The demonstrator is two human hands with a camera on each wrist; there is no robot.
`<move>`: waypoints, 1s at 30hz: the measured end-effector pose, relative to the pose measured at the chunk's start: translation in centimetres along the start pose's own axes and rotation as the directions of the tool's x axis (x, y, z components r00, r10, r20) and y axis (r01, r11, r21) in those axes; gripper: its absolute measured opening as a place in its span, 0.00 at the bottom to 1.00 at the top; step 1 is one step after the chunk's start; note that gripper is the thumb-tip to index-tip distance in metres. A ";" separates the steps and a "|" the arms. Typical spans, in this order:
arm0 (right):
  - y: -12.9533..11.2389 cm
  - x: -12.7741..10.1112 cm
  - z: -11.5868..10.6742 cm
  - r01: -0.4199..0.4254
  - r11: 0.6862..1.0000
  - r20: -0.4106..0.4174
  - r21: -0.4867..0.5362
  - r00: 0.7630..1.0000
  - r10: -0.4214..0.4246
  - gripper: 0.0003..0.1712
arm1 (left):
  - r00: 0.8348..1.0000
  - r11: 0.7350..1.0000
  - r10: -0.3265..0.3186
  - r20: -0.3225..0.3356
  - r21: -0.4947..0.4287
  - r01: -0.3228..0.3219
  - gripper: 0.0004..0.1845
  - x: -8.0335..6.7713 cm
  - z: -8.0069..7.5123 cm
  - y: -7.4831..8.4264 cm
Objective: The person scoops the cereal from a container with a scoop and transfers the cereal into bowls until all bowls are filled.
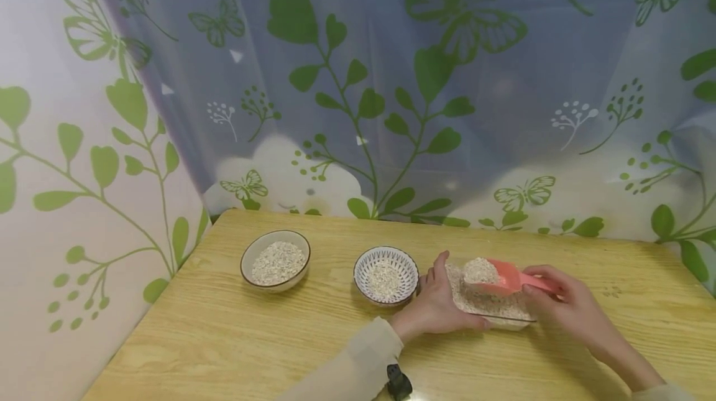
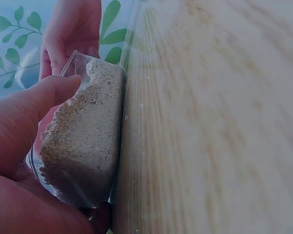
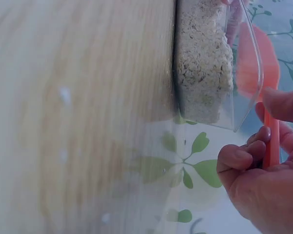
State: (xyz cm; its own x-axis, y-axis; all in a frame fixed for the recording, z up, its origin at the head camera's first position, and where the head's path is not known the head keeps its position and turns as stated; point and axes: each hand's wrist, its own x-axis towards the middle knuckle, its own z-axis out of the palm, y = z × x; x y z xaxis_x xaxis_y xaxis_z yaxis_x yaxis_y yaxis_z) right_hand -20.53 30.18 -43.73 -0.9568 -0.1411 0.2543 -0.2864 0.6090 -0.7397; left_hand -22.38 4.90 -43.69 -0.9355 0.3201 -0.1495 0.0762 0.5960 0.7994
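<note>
A clear plastic container (image 1: 506,324) of oat flakes (image 2: 90,124) stands on the table. My left hand (image 1: 433,304) grips its left end, the thumb along the near side as the left wrist view shows. In my right hand (image 1: 570,304) is the handle of a pink scoop (image 1: 508,278). Oats (image 1: 481,271) are heaped in the scoop, which is over the container. The right wrist view shows the fingers curled round the scoop's handle (image 3: 271,141), beside the container's rim. Just left of my left hand is a patterned bowl (image 1: 406,270) with some oats at its bottom.
A plain bowl (image 1: 285,285) with a dark rim holds more oats at the left of the wooden table (image 1: 224,351). A leaf-print curtain (image 1: 503,96) hangs behind the table's back edge and along the left side. My left wrist wears a black watch-like device (image 1: 399,382).
</note>
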 end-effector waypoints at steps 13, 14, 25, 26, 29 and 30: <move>0.5 -0.2 -0.3 -0.059 0.887 -0.024 0.458 0.997 0.079 0.15 | 1.000 1.000 -0.006 0.000 0.015 0.006 0.72 0.2 -0.1 0.0; 0.5 -0.2 -0.2 -0.048 0.866 -0.026 0.497 0.997 0.070 0.16 | 1.000 1.000 -0.007 0.002 0.022 0.007 0.72 0.2 -0.2 0.0; 0.1 -0.3 0.2 0.031 0.802 -0.057 0.597 0.998 0.003 0.16 | 0.999 0.994 -0.011 0.038 0.106 0.007 0.71 -0.8 -1.7 1.3; 0.1 -0.3 0.2 0.029 0.802 -0.056 0.597 0.998 0.005 0.16 | 0.999 0.995 0.001 0.040 0.102 -0.005 0.70 -1.1 -1.9 1.5; 0.0 -0.2 0.1 0.007 0.809 -0.051 0.588 0.998 0.029 0.17 | 0.997 0.995 0.048 0.056 0.082 -0.053 0.67 -1.8 -3.0 1.9; 0.0 -0.2 0.1 -0.005 0.812 -0.047 0.584 0.998 0.040 0.16 | 0.996 0.995 0.066 0.062 0.072 -0.071 0.66 -2.1 -3.4 2.0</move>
State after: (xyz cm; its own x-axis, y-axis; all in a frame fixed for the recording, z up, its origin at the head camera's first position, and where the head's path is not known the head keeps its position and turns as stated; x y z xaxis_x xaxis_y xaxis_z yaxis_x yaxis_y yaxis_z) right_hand -20.36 30.09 -43.80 -0.9641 -0.0797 0.2532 -0.2569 0.0397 -0.9656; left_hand -21.46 2.90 -39.80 -0.9054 0.4035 -0.1318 0.1667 0.6235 0.7638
